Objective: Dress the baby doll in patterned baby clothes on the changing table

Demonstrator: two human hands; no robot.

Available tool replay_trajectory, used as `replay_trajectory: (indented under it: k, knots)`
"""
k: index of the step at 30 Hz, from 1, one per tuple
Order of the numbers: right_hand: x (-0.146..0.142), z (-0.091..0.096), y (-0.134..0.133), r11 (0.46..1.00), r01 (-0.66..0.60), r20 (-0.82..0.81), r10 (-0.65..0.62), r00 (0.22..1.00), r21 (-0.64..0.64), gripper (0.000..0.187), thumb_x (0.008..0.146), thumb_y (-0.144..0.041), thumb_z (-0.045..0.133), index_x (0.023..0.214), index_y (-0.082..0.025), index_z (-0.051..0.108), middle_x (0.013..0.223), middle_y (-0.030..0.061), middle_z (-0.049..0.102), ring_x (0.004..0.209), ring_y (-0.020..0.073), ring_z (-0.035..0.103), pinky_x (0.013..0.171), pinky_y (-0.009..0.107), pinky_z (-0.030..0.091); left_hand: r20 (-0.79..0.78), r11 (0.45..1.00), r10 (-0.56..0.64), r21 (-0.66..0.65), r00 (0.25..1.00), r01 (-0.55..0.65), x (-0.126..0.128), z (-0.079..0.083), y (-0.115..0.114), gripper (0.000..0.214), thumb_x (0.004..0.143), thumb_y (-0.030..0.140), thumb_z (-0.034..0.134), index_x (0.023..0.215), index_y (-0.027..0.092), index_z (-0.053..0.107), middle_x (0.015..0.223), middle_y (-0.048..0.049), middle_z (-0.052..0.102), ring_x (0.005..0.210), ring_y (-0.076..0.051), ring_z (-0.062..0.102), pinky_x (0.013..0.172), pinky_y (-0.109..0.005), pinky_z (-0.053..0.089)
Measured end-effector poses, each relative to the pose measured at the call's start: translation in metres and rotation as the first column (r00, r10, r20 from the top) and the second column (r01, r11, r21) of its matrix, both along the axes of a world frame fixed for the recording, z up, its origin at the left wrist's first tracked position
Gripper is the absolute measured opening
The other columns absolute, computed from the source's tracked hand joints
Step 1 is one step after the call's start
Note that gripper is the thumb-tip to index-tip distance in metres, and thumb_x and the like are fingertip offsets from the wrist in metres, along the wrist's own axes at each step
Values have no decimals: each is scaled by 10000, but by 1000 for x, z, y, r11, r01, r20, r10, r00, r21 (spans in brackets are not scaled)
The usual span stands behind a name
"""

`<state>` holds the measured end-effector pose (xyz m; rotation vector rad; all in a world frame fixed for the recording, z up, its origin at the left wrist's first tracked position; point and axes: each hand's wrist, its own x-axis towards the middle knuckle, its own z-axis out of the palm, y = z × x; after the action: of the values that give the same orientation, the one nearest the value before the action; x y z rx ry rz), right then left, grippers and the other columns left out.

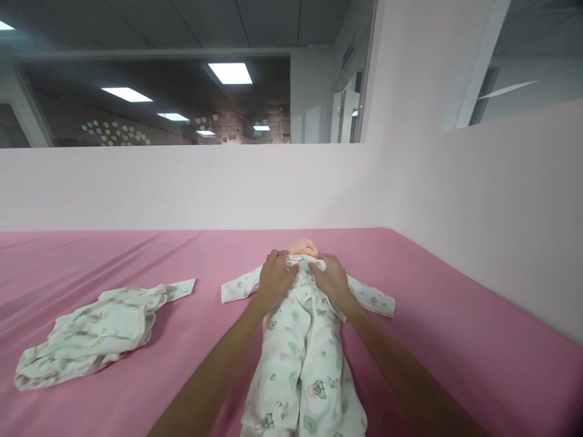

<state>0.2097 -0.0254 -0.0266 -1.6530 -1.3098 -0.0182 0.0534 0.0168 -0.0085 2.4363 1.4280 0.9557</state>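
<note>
A baby doll (304,246) lies on its back on the pink sheet, its head at the far end. It wears a white baby outfit (296,352) printed with green and pink figures, the sleeves spread out to both sides. My left hand (277,274) grips the garment at the collar on the left, thumb on top of the cloth. On the right side of the collar, my right hand (331,278) pinches the fabric the same way. Both hands are near the doll's neck. The doll's body and limbs are hidden under the cloth.
A second white printed baby garment (100,334) lies crumpled on the pink sheet (195,340) at the left. A white wall (191,188) with windows above borders the far side, and another wall (496,224) runs along the right.
</note>
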Motion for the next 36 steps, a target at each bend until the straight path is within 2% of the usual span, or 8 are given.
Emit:
replay_trajectory:
  k: [4, 8, 13, 16, 22, 26, 30, 36]
  knots:
    - [-2, 2, 18, 996, -71, 101, 76, 992, -57, 210, 828, -320, 520, 889, -206, 685, 981, 78, 670, 920, 215, 586, 808, 309, 382, -233, 1000, 12, -25, 972, -18, 21, 3, 5, 330, 926, 356, 398, 1135, 211, 607, 1096, -113, 631, 1052, -261, 586, 864, -350, 437]
    - [6, 0, 23, 991, -120, 26, 122, 992, -60, 227, 847, -297, 462, 826, -191, 662, 847, 45, 688, 802, 182, 589, 726, 278, 384, -238, 996, 64, -42, 969, -76, 29, -2, 14, 350, 935, 304, 346, 1126, 234, 630, 1075, -118, 664, 1044, -278, 605, 864, -378, 437]
    - [9, -1, 17, 960, -281, -38, 281, 959, 20, 269, 859, -343, 425, 848, -184, 642, 869, 21, 682, 831, 159, 591, 764, 259, 411, -201, 1000, -1, -20, 980, -3, 26, -1, 18, 345, 923, 359, 391, 1178, 329, 620, 1098, -62, 686, 1045, -273, 611, 875, -380, 439]
    - [7, -1, 15, 938, -336, -169, 346, 923, 88, 255, 821, -374, 472, 824, -180, 637, 827, 14, 661, 796, 160, 572, 761, 267, 416, -182, 1000, -11, -23, 983, 7, 25, 2, 17, 336, 925, 336, 384, 1147, 317, 636, 1079, -62, 693, 1029, -266, 621, 865, -371, 446]
    - [8, -5, 16, 978, -185, -292, 204, 934, 94, 243, 770, -394, 494, 746, -180, 605, 725, 1, 617, 703, 160, 525, 671, 265, 410, -147, 998, 42, -35, 988, -48, 27, 0, 14, 309, 924, 255, 368, 1103, 237, 619, 1030, -105, 690, 986, -265, 634, 835, -363, 448]
    - [17, -8, 12, 994, 31, -375, 11, 927, 105, 235, 755, -387, 476, 742, -182, 591, 740, 22, 620, 706, 179, 535, 645, 280, 411, -24, 993, 93, -74, 995, -95, 20, 1, 21, 296, 922, 259, 370, 1089, 268, 613, 1027, -71, 696, 993, -242, 628, 817, -331, 446]
    - [37, -12, 4, 971, 213, -463, -142, 875, 105, 246, 737, -373, 455, 780, -173, 592, 794, 61, 642, 730, 202, 572, 627, 294, 440, 28, 983, 171, -71, 985, -169, -5, 5, 38, 303, 923, 271, 360, 1096, 274, 608, 1076, -60, 685, 1032, -228, 613, 829, -315, 438]
    - [74, -21, -3, 941, 322, -485, -236, 842, 101, 274, 754, -369, 443, 777, -167, 628, 717, 78, 657, 710, 214, 581, 583, 290, 435, 18, 952, 288, -110, 958, -284, -60, -5, 69, 280, 923, 296, 365, 1073, 231, 594, 1094, -91, 675, 1057, -241, 603, 815, -308, 433]
